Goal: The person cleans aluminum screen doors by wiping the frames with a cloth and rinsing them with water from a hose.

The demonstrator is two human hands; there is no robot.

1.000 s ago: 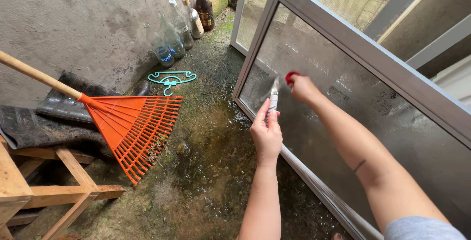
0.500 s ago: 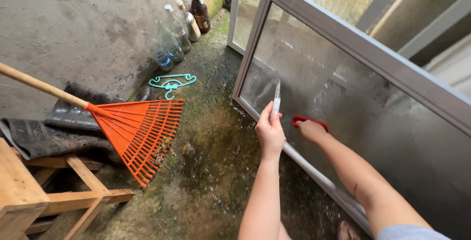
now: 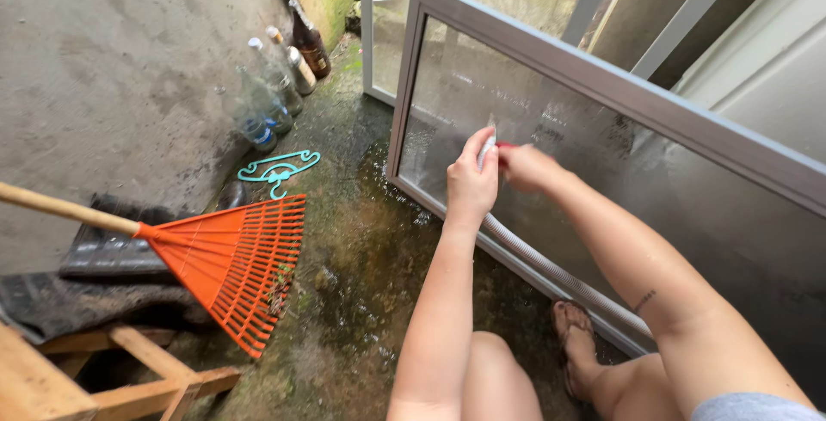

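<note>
Now the hose (image 3: 551, 270) nozzle in left hand (image 3: 471, 184) points up at the framed pane (image 3: 602, 154)

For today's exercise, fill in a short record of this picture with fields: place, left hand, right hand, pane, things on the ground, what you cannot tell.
Place: wet, mossy concrete floor beside a grey wall.
Left hand: left hand grips the end of a ribbed hose, held up at the glass.
Right hand: right hand holds a small red thing against the glass.
Pane: framed glass pane, leaning, wet.
Things on the ground: orange rake, teal hanger, row of bottles.
Cannot tell: what the red thing is; it is mostly hidden.
</note>
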